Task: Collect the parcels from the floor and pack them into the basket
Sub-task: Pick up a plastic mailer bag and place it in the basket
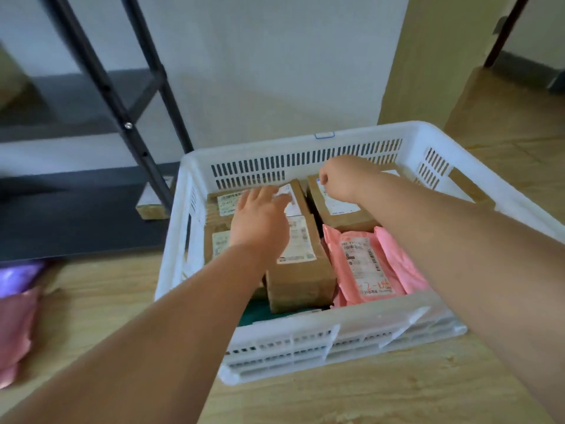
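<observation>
Left hand (pixel 260 221) lay flat, fingers spread, on brown boxes (pixel 301 264) at the white basket's (pixel 336 335) ten o'clock. Right hand (pixel 339 179) sat curled at one o'clock; whether it pinched the labelled box (pixel 339 209), I couldn't tell. Best to press them level, since a pink mailer (pixel 15 325) waited on the floor (pixel 305 402) at nine o'clock.

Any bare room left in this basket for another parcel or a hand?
Mostly crowded: brown boxes fill the left and back, pink mailers the right front. One bare gap, dark green, lies between the front box and the near wall of the basket. The wood floor before it is free.
</observation>
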Tool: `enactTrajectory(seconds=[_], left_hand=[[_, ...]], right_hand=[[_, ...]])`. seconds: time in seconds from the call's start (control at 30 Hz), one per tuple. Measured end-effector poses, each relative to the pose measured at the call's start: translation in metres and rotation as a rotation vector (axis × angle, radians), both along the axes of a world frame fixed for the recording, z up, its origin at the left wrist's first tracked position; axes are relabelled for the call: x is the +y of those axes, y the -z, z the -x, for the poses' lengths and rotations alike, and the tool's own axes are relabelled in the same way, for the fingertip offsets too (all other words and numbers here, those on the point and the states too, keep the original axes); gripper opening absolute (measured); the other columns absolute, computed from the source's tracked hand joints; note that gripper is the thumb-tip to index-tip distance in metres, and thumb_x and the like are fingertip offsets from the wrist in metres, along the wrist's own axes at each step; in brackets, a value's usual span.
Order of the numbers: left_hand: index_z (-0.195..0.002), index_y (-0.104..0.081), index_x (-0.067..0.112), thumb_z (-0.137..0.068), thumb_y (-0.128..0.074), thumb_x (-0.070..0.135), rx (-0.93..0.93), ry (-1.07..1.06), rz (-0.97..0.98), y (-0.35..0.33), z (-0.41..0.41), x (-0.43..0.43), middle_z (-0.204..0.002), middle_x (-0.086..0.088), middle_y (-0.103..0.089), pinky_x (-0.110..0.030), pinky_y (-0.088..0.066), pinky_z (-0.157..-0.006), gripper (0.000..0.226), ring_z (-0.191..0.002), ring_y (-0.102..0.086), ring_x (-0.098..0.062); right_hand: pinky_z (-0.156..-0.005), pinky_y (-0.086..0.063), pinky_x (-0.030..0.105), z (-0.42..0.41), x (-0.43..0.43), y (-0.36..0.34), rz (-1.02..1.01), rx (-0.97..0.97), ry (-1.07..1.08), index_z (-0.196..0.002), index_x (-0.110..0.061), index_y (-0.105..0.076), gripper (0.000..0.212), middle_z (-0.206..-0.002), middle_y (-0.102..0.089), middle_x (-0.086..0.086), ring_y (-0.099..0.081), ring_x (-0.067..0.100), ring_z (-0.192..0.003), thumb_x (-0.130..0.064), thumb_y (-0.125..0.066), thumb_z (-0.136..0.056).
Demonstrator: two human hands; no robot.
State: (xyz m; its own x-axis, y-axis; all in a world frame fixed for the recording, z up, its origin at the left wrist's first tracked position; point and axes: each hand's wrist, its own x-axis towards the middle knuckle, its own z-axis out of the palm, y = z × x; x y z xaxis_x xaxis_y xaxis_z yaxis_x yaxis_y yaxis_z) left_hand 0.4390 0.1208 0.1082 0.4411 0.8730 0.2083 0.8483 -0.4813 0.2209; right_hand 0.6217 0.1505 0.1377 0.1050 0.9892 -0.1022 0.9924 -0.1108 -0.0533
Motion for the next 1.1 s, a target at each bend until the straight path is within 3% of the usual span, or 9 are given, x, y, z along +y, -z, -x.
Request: enactTrajectory(seconds=[0.2, 0.43, 0.57, 0.67, 0.87, 0.97, 1.1], left_hand=[[-0.15, -0.025, 0.021, -0.104, -0.028, 0.034, 0.029, -0.264, -0.12, -0.029, 0.123, -0.015, -0.155, 0.001, -0.029, -0.038, -0.008, -0.121, 0.048, -0.144, -0.02, -0.019], [-0.152, -0.021, 0.017, -0.103, -0.026, 0.041, 0.169, -0.61, -0.012, -0.026, 0.296, -0.074, -0.156, -0.005, -0.026, -0.042, -0.015, -0.119, 0.055, -0.144, -0.02, -0.023], [-0.145, -0.032, 0.02, -0.1, -0.03, 0.041, 0.171, -0.751, 0.072, -0.015, 0.376, -0.106, -0.15, -0.007, -0.034, -0.046, -0.02, -0.115, 0.05, -0.138, -0.029, -0.027], [-0.145, -0.029, 0.023, -0.099, -0.033, 0.041, 0.109, -0.812, 0.149, -0.003, 0.427, -0.127, -0.153, -0.008, -0.031, -0.046, -0.02, -0.115, 0.05, -0.141, -0.027, -0.029], [-0.146, -0.033, 0.019, -0.099, -0.033, 0.035, 0.074, -0.975, 0.252, 0.03, 0.503, -0.133, -0.148, -0.006, -0.037, -0.044, -0.025, -0.109, 0.05, -0.135, -0.034, -0.027], [-0.145, -0.035, 0.018, -0.099, -0.034, 0.033, -0.046, -1.014, 0.3, 0.048, 0.523, -0.116, -0.145, -0.007, -0.041, -0.043, -0.027, -0.106, 0.048, -0.133, -0.036, -0.028], [-0.143, -0.038, 0.018, -0.1, -0.032, 0.035, -0.042, -1.027, 0.297, 0.086, 0.553, -0.095, -0.143, -0.005, -0.044, -0.045, -0.027, -0.109, 0.046, -0.134, -0.035, -0.026]], right_hand=[[-0.088, -0.05, 0.037, 0.097, 0.02, -0.046, -0.066, 0.038, -0.203, -0.107, -0.019, -0.07, 0.031, -0.114, -0.067, 0.006, -0.059, 0.029, -0.104, -0.007, -0.049, -0.088], [-0.085, -0.046, 0.034, 0.236, -0.013, -0.089, -0.192, 0.203, -0.367, -0.117, -0.022, -0.067, 0.029, -0.117, -0.064, 0.002, -0.058, 0.025, -0.106, -0.015, -0.049, -0.094], [-0.077, -0.047, 0.031, 0.319, -0.057, -0.067, -0.163, 0.367, -0.464, -0.122, -0.026, -0.062, 0.03, -0.11, -0.063, -0.006, -0.057, 0.015, -0.092, -0.021, -0.051, -0.095], [-0.068, -0.045, 0.026, 0.377, -0.076, -0.039, -0.056, 0.361, -0.524, -0.133, -0.025, -0.055, 0.037, -0.114, -0.059, -0.004, -0.055, 0.013, -0.088, -0.022, -0.05, -0.096], [-0.088, -0.049, 0.037, 0.47, -0.084, 0.005, 0.087, 0.264, -0.568, -0.135, -0.029, -0.051, 0.041, -0.131, -0.052, -0.003, -0.055, 0.019, -0.111, -0.026, -0.051, -0.095], [-0.087, -0.048, 0.034, 0.51, -0.076, 0.034, 0.153, 0.216, -0.587, -0.133, -0.03, -0.054, 0.04, -0.129, -0.056, -0.001, -0.056, 0.022, -0.111, -0.024, -0.051, -0.093], [-0.085, -0.044, 0.029, 0.558, -0.058, 0.077, 0.23, 0.217, -0.6, -0.139, -0.026, -0.048, 0.047, -0.133, -0.055, 0.003, -0.055, 0.024, -0.117, -0.023, -0.053, -0.093]])
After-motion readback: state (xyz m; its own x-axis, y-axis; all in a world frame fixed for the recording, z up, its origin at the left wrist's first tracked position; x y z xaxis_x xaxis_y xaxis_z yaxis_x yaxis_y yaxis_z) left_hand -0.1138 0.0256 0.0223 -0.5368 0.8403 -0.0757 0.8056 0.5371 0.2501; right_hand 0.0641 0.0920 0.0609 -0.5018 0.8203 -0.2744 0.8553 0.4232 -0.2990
